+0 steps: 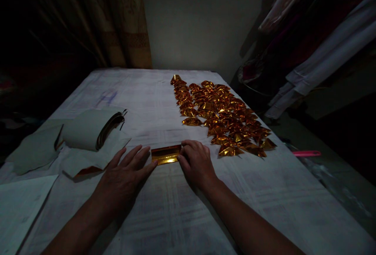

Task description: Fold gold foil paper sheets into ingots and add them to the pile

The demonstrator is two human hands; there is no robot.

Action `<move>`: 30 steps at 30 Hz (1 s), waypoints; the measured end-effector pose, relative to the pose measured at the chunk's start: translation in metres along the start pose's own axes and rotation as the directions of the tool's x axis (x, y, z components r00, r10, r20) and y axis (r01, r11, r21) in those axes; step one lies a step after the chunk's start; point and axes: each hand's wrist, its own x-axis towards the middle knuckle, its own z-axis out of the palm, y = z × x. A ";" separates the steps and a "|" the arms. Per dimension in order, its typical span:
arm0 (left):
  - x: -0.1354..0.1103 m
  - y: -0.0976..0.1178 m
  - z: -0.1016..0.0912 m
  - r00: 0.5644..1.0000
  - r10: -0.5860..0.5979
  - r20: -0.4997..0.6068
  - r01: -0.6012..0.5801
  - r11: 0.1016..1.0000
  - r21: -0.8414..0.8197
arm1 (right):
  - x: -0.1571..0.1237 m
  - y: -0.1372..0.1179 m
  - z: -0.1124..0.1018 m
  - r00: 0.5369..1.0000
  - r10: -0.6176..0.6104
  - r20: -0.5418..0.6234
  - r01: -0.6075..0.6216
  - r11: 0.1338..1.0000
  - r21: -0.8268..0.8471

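Note:
A narrow folded strip of gold foil paper (pixel 165 154) lies on the cloth-covered table (pixel 176 208) between my hands. My left hand (pixel 125 174) lies flat with its fingers stretched out, the fingertips touching the strip's left end. My right hand (pixel 196 161) has its fingers curled down and pressed on the strip's right end. Beyond the right hand, several folded gold foil pieces (pixel 221 116) lie in rows.
At the left lies a curled stack of grey-backed foil sheets (pixel 91 129) on more loose sheets (pixel 35 149). Another sheet (pixel 20 204) sits at the near left corner. A curtain (pixel 123 20) and wall stand behind; hanging clothes (pixel 323 43) and a pink object (pixel 307 153) are at the right.

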 end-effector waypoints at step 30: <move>0.023 0.035 -0.023 0.997 -0.064 0.035 0.066 0.995 -0.077 | -0.038 -0.008 -0.016 0.932 -0.137 0.337 0.209 0.960 -0.188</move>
